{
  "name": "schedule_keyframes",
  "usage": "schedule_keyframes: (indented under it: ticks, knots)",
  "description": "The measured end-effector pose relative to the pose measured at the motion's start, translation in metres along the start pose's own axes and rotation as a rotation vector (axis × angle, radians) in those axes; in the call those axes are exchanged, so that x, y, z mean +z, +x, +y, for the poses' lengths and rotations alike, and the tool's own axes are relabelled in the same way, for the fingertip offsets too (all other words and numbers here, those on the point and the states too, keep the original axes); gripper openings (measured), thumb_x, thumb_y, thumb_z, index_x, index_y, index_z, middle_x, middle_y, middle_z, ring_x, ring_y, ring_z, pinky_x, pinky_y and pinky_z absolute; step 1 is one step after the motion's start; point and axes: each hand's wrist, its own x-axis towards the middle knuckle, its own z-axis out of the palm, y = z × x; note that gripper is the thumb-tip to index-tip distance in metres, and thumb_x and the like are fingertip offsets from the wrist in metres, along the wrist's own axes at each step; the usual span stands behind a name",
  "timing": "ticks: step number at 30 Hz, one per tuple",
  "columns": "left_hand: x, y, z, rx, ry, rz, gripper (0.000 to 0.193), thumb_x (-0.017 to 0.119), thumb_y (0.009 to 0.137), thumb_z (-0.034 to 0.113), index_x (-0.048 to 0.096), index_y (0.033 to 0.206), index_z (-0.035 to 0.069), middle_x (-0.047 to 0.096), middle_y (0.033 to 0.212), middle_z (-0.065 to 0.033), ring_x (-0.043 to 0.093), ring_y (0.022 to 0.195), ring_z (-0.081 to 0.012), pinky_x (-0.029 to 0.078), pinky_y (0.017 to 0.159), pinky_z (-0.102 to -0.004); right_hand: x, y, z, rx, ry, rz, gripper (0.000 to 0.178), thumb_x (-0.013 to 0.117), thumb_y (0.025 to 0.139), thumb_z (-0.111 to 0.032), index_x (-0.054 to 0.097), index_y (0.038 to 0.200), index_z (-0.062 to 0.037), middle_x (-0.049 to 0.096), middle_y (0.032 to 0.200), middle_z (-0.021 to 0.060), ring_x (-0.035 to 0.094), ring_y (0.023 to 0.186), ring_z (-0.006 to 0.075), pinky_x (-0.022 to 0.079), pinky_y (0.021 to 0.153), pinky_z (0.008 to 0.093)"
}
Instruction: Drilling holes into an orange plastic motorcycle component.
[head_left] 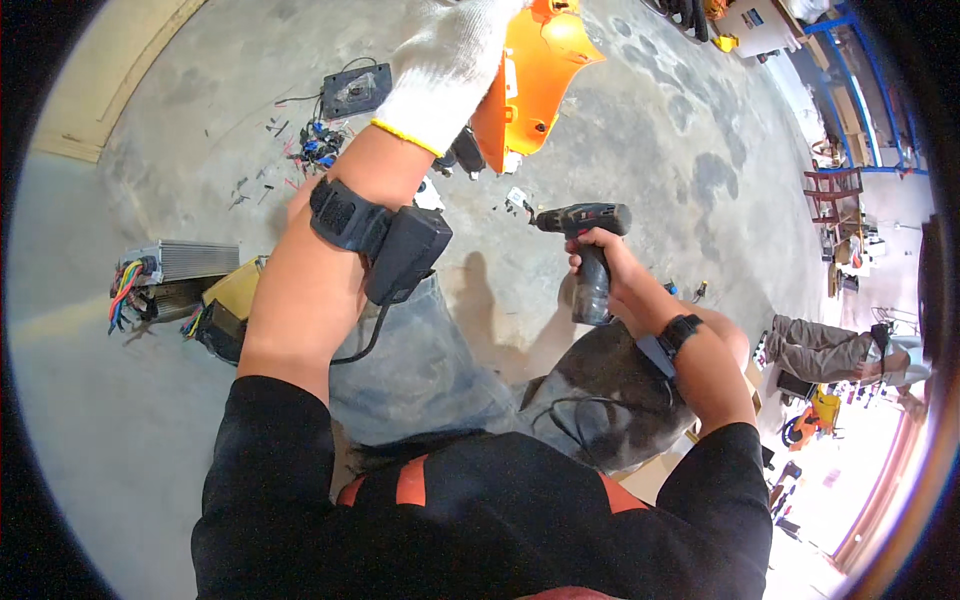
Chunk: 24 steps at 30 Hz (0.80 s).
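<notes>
My left hand (450,62), in a white knitted glove with a yellow cuff, reaches to the top edge of the picture. It grips the upper left side of a curved orange plastic panel (540,85); the fingertips are cut off from view. The panel is tilted, with slots and small mounting holes showing. My bare right hand (605,255) is wrapped around the handle of a black cordless drill (592,218), whose chuck points left. A small white piece (516,196) lies on the floor just beyond the chuck.
On the floor at far left are a black box-shaped part (357,90) and tangled cut wires (320,145). Finned metal units (195,262) with coloured leads stand left of my arm. A cable hangs from my left wrist device (410,255). Another person's legs (825,350) show at right.
</notes>
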Motion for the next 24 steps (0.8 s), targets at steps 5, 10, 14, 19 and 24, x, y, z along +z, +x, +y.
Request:
schedule_keyframes:
  ticks: [5,10,14,19,24]
  knots:
    - [-0.043,0.03,-0.027,-0.022,0.086,-0.178,0.07,0.067,0.088,0.015,0.028,0.146,0.007,0.063,0.091,-0.0061,0.061,0.072,-0.0142,0.054,0.067,-0.0277,0.001,0.074,0.011,0.092,-0.107,-0.003,0.025,0.057,0.084,-0.022,0.059,0.091,0.0016,0.061,0.069,0.0086,0.061,0.061,0.0197,0.054,0.062,0.0325]
    - [-0.051,0.037,-0.017,0.455,-0.023,-0.415,0.061,0.065,0.084,0.01,0.038,0.138,0.004,0.058,0.107,-0.0082,0.058,0.091,-0.0166,0.052,0.078,-0.0299,-0.012,0.124,0.043,0.064,-0.067,0.026,0.027,0.056,0.083,-0.017,0.057,0.096,0.0069,0.06,0.077,0.0116,0.06,0.064,0.0213,0.054,0.065,0.0341]
    - [-0.071,0.043,-0.01,0.379,-0.025,-0.315,0.064,0.066,0.084,0.008,0.033,0.139,0.004,0.057,0.109,-0.0094,0.058,0.09,-0.0171,0.052,0.075,-0.029,-0.017,0.149,0.072,0.068,0.244,-0.026,0.03,0.054,0.083,-0.017,0.058,0.099,0.0087,0.06,0.075,0.0106,0.059,0.066,0.0227,0.053,0.068,0.0326]
    - [-0.081,0.042,-0.005,0.288,-0.146,-0.306,0.069,0.067,0.086,0.009,0.028,0.142,0.004,0.057,0.106,-0.0092,0.059,0.085,-0.0154,0.052,0.07,-0.0272,-0.045,0.173,0.098,-0.032,0.39,-0.008,0.031,0.054,0.083,-0.017,0.057,0.101,0.0075,0.06,0.074,0.0099,0.058,0.067,0.022,0.053,0.07,0.0324]
    - [-0.071,0.045,-0.008,0.362,-0.201,-0.354,0.069,0.068,0.085,0.009,0.029,0.142,0.004,0.057,0.094,-0.0062,0.057,0.071,-0.0128,0.05,0.056,-0.0256,-0.032,0.165,0.076,0.009,0.174,0.034,0.029,0.054,0.083,-0.018,0.058,0.1,0.0053,0.062,0.076,0.0097,0.059,0.064,0.0211,0.054,0.068,0.0319]
